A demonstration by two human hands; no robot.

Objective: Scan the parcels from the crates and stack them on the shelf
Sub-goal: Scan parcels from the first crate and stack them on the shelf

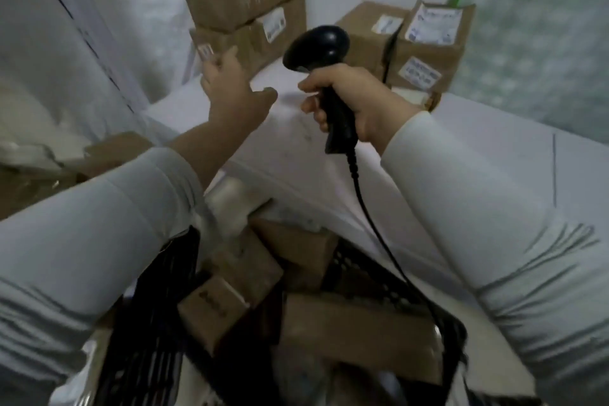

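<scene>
Scanner (319, 44) clasped in right hand (351, 97) — left hand (230, 89) splayed by parcel (240, 41).

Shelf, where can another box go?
The shelf is bare in the gap between the two stacked boxes at the back left and the box cluster at the back right, and across its near right side. The crate below is crammed with parcels.

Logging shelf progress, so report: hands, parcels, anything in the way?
Right hand grips scanner. Left hand open, reaching the lower box of the left stack. More parcels wait in the crate. Shelf front unobstructed.
</scene>
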